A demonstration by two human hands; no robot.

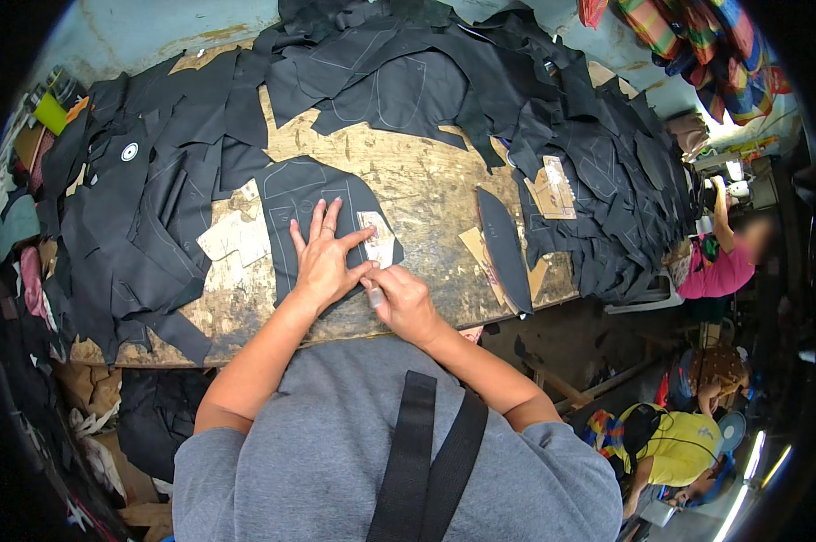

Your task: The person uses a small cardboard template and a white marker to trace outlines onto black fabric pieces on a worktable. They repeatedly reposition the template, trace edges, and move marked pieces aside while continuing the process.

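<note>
A black leather-like piece [287, 246] with pale outlines drawn on it lies on the worn wooden table in front of me. My left hand [320, 260] rests on it, fingers spread, thumb and forefinger against a small card template [380, 237] near the piece's right edge. Close by, at the template's lower end, my right hand [403, 303] has its fingers pinched together. Something short and pale shows at those fingers, too small to tell what it is. Left of the black piece lie pale card templates [234, 238].
Overlapping black pieces [168, 194] cover the table's left, far and right sides. A long dark piece [503, 248] lies on cardboard at the right. Another card template [553, 188] rests on the right pile. People in pink [717, 268] and yellow [684, 447] are off to the right.
</note>
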